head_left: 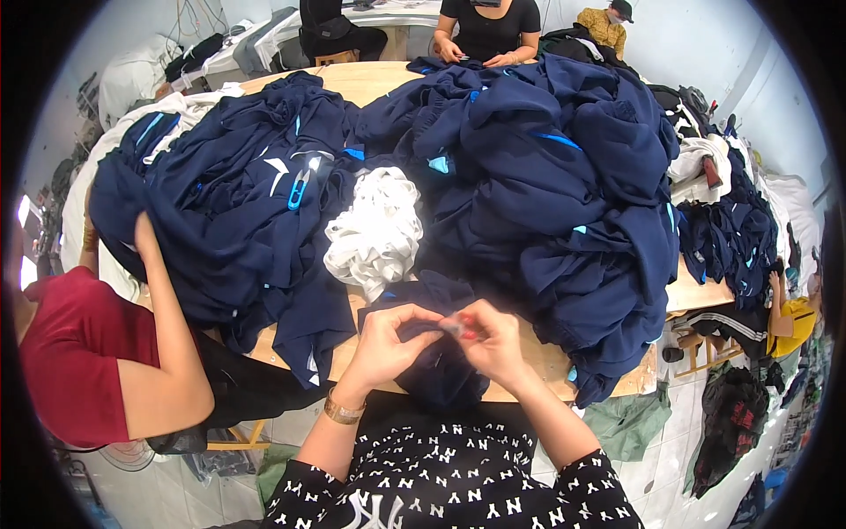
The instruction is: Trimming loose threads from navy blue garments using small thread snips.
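Note:
At the table's near edge, my left hand (pixel 394 342) pinches the edge of a navy garment (pixel 445 375), which hangs down over the edge in front of me. My right hand (pixel 490 342) is closed close beside it, its fingertips meeting the left hand's at the cloth. Something small and greyish shows at those fingertips, too blurred to name. Just beyond my hands lies a tangled heap of white fabric strips (pixel 377 225). Blue-handled thread snips (pixel 300 189) rest on the navy garments to the left.
Large piles of navy garments stand at left (pixel 220 203) and right (pixel 546 176) on the wooden table (pixel 352 84). A person in a red top (pixel 97 353) handles the left pile. Another in black (pixel 493 31) sits across. Green cloth (pixel 626 419) lies on the floor.

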The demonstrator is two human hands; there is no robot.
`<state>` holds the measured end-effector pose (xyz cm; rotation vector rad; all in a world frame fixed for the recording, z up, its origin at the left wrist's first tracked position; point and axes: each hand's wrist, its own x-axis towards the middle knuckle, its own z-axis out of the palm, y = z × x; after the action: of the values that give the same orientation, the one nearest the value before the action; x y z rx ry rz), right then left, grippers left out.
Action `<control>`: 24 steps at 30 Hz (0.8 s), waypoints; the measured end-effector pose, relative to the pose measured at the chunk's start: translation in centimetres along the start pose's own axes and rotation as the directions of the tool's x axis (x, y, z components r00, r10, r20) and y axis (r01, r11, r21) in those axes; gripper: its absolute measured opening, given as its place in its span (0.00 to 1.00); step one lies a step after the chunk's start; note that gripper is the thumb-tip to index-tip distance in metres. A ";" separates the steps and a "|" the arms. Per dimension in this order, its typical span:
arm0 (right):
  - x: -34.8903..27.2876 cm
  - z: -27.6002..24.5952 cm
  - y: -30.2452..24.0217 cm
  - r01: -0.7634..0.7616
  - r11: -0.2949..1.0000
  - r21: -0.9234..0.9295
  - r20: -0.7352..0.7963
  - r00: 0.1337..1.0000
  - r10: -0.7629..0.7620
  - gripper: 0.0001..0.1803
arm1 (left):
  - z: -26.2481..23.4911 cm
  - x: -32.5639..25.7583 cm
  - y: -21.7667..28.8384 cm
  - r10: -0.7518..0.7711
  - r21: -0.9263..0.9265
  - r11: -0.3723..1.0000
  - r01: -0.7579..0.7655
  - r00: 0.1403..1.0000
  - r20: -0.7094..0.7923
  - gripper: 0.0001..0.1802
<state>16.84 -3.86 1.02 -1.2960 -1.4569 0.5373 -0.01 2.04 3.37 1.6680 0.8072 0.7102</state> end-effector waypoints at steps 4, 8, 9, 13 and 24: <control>1.3 -1.5 0.4 -0.089 0.988 0.129 -0.348 0.929 0.129 0.07 | -0.3 -0.2 0.0 0.006 -0.017 1.000 -0.007 0.999 -0.050 0.09; 1.1 -2.4 1.1 -0.170 0.937 0.306 -0.243 0.937 0.250 0.07 | -0.4 -0.3 0.1 -0.002 -0.030 1.000 0.001 0.999 -0.050 0.09; 0.6 -2.9 1.2 -0.204 0.962 0.183 -0.125 0.965 0.229 0.10 | -0.4 -0.4 0.2 -0.003 -0.030 1.000 0.001 0.999 -0.051 0.09; 0.3 -3.5 0.8 -0.076 0.983 -0.166 0.130 0.987 0.098 0.18 | -0.5 -0.3 0.3 -0.016 -0.084 0.996 0.014 1.000 -0.017 0.09; 1.7 -3.7 -0.3 0.263 0.899 -0.351 0.346 0.928 -0.137 0.20 | -0.9 -0.3 0.4 0.010 -0.124 0.992 -0.002 0.998 0.061 0.10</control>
<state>20.29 -3.50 3.20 -1.3840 -2.0215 0.3282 -0.87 2.21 3.97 1.5735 0.7013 0.6957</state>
